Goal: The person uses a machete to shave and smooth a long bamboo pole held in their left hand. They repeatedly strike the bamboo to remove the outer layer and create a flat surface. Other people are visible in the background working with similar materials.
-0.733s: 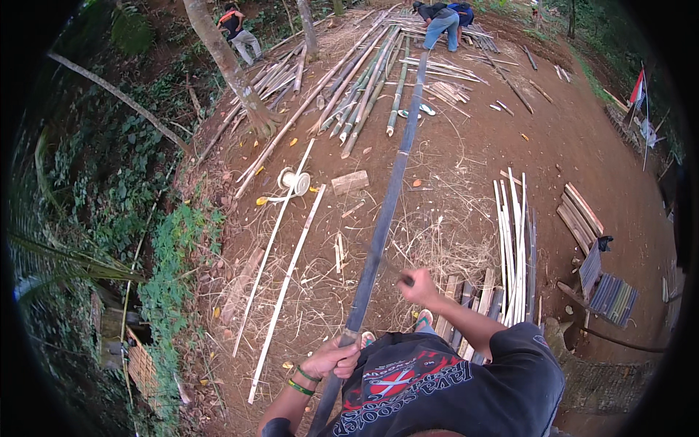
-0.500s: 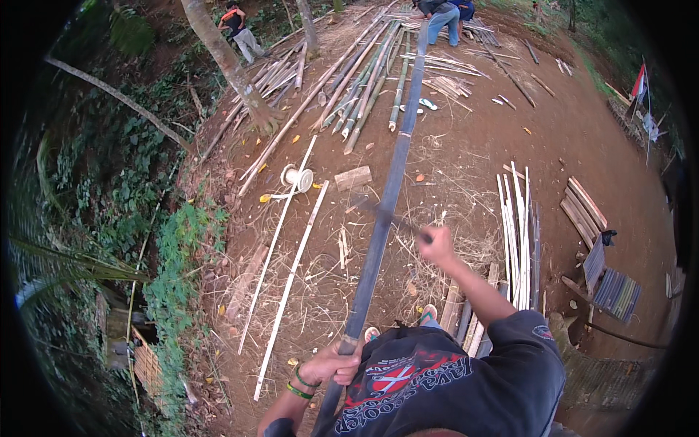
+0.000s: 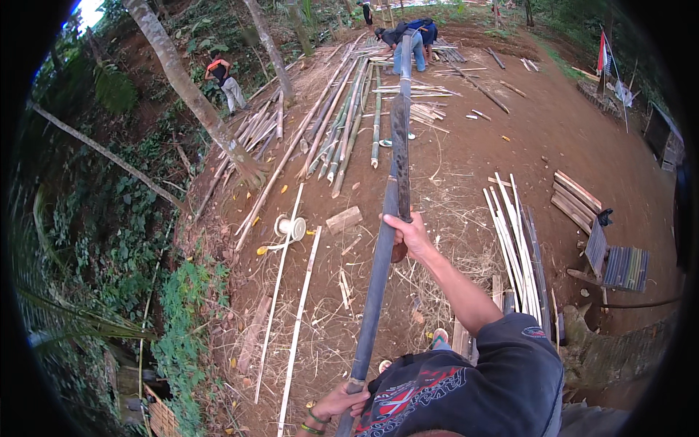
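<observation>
Observed: a long dark bamboo pole [image 3: 384, 240] is held slanting up and away from the worker over bare earth. The left hand [image 3: 338, 399] grips it low, near the butt end, fingers wrapped round the shaft. The right hand [image 3: 409, 234] is closed on the handle of a long blade [image 3: 400, 156], which lies flat along the pole's upper length; whether its edge bites the cane cannot be made out at this angle.

Progress, as judged: the pole shows whole and unsplit along its visible length, so work on this piece appears barely begun. Finished pale split strips [image 3: 513, 233] lie just right of the pole, more lie on the left [image 3: 297, 320], and uncut green poles [image 3: 342, 120] are stacked further off, so much stock remains. Two other people [image 3: 408, 40] bend over bamboo at the far end
</observation>
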